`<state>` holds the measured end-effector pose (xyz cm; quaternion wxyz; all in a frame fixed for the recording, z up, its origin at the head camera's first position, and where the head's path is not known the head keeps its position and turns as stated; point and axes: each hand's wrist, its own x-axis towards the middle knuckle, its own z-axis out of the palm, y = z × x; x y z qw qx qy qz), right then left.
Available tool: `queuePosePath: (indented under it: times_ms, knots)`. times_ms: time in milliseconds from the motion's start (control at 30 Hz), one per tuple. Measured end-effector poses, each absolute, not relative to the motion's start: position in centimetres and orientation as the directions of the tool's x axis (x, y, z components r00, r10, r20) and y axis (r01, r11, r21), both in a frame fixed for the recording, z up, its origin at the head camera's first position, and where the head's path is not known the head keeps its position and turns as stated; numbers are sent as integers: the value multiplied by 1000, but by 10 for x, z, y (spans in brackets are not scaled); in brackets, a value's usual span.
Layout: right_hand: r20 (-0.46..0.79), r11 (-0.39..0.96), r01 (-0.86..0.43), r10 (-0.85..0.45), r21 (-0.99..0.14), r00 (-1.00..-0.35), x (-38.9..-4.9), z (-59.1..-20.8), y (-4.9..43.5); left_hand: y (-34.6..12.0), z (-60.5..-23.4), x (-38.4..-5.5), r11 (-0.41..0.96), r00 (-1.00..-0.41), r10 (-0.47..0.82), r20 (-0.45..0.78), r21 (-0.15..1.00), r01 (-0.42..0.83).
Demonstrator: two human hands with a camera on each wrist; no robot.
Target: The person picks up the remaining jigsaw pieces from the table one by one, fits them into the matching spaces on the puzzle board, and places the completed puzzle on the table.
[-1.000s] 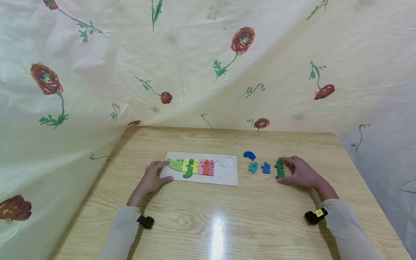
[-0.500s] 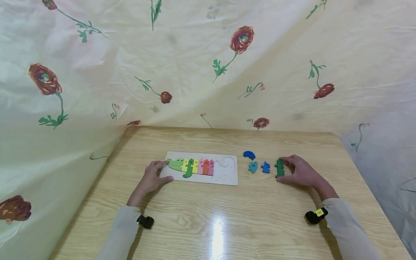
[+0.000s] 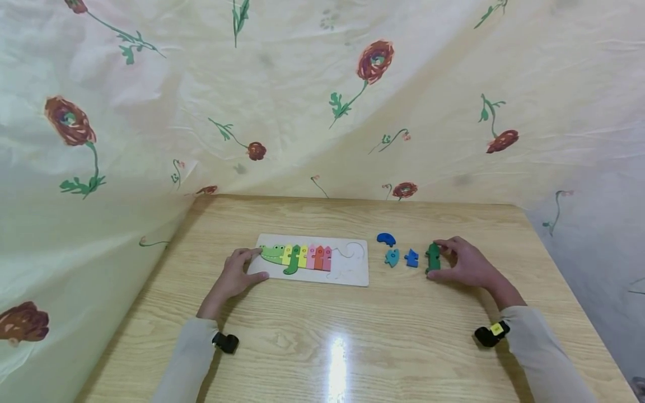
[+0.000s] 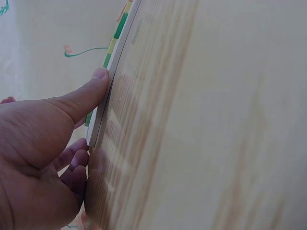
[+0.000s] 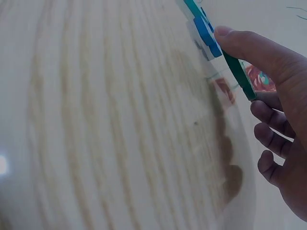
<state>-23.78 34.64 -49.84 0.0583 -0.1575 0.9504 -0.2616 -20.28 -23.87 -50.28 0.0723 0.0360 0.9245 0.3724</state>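
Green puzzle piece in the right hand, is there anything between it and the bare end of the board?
Yes: the blue piece, nearer, then the teal piece lie straight between the green puzzle piece and the board. The dark blue curved piece sits farther back, off that line. Lifting over them would probably clear the way.

Your puzzle board (image 3: pixel 349 279): off-white, thin dark outlines. Crocodile head (image 3: pixel 272 255): light green. Body slats (image 3: pixel 319 259), your left to right: yellow, green, yellow, pink, orange-red, coral-pink. Long piece (image 3: pixel 433 258): dark green. Arc piece (image 3: pixel 386 239): deep blue. Fin-shaped piece (image 3: pixel 392 257): turquoise. Notched piece (image 3: pixel 411 258): mid-blue. Tabletop (image 3: pixel 282 336): pale tan, wood-grain streaks. Cloth before you (image 3: pixel 292 101): cream; red flowers (image 3: pixel 375 61), green leaves (image 3: pixel 336 100). Your sleeves (image 3: pixel 188 358): light grey. Wrist cameras (image 3: pixel 228 343): black; right one's label (image 3: pixel 496 328) yellow.
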Motion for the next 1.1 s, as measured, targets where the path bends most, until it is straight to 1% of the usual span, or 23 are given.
queuePosePath:
  times_ms: [267, 633, 867, 1100]
  knots:
    - [0, 822, -292, -335, -489, -942, -236, -488, 338, -240, -504, -204, 722, -987, 127, -103, 691, 21]
    - [34, 804, -326, -357, -498, -933, -237, -474, 318, -240, -505, -204, 724, -987, 123, -105, 689, 17]
    - [24, 797, -318, -358, -513, -934, -235, -463, 300, -239, -504, -203, 724, -987, 127, -99, 690, 24]
    - [42, 787, -336, -369, -517, -929, -235, -459, 284, -239, -504, -203, 724, -988, 123, -98, 690, 22]
